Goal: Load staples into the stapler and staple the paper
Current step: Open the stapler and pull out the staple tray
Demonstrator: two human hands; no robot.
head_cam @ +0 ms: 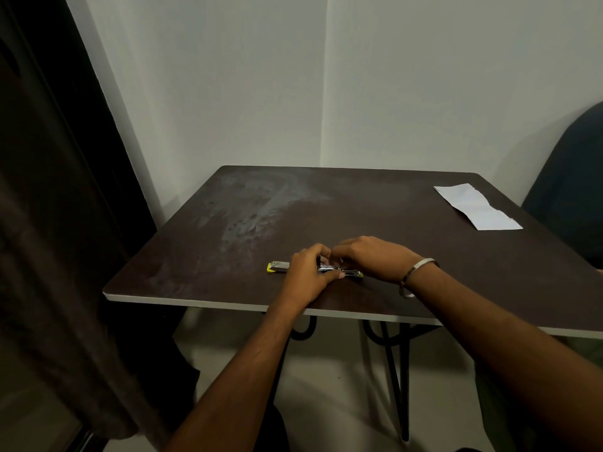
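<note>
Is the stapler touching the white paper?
Apart. The head view shows the yellow-and-silver metal stapler near the table's front edge, while the white creased paper lies far off at the back right corner.

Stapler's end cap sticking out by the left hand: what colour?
Yellow-green, on the stapler; the head view shows it.

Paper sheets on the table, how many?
1: the paper lies at the table's far right corner, away from both hands. It looks folded, so layers may be hidden.
</note>
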